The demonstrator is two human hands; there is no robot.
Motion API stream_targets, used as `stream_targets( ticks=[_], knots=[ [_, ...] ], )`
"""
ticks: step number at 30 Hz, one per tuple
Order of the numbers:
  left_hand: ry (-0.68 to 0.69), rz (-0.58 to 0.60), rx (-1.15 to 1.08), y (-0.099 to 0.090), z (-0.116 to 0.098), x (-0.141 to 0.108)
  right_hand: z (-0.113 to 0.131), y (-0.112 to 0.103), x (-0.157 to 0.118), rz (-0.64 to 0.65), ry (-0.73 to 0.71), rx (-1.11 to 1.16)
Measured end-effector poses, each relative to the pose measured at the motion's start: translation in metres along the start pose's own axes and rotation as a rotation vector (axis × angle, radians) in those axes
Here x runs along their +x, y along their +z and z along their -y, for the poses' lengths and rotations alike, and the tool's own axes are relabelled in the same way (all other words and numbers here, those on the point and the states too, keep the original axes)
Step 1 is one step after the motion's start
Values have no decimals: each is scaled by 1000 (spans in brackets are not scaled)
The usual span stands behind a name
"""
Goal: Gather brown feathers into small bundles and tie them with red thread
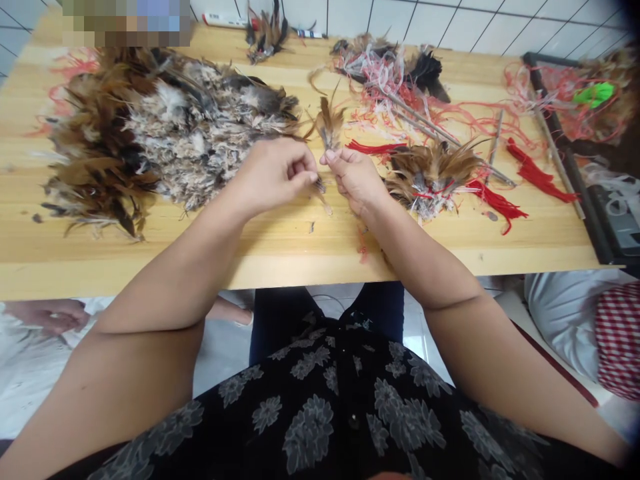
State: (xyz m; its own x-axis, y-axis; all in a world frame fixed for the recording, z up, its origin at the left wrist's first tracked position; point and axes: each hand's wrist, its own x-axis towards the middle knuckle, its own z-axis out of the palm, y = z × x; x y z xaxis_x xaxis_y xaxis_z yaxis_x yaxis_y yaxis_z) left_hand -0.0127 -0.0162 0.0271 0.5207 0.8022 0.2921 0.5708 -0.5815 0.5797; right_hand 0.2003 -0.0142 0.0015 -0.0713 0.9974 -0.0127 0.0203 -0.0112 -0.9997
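A small bunch of brown feathers (330,123) stands upright at the fingertips of my right hand (354,175), which pinches its pale base. Just to the left, my left hand (280,175) is closed, thumb against forefinger, with a small dark feather piece (320,187) at its tips. A large heap of brown and grey feathers (190,133) lies beside my left hand. To the right of my right hand rests a tied brown feather bundle (433,175) with red thread around its base.
Pink and white strings (380,73) lie tangled at the back. Red tassels (537,170) and thin rods (425,123) are on the right, near a dark-framed tray (575,173). A marker (223,21) lies by the tiled wall. Another person's hand (53,315) shows below the table's left edge.
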Motion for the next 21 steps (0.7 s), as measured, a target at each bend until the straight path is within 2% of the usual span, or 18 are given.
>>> stream_targets(
  ticks=[3,8,11,14,16,21],
  knots=[
    [87,201,-6,9,2,2,3,-4,5,-88,4,20],
    [157,265,30,27,0,3,8,-6,6,-95,-30,-28],
    [166,242,98,38,1,3,9,-5,2,-72,-31,-51],
    [162,199,142,38,2,5,10,-5,0,-67,-28,-82],
    [128,159,154,30,2,6,9,-7,1,-74,-30,-90],
    [-33,-39,158,-3,1,4,6,-10,4,-44,-54,-111]
  ],
)
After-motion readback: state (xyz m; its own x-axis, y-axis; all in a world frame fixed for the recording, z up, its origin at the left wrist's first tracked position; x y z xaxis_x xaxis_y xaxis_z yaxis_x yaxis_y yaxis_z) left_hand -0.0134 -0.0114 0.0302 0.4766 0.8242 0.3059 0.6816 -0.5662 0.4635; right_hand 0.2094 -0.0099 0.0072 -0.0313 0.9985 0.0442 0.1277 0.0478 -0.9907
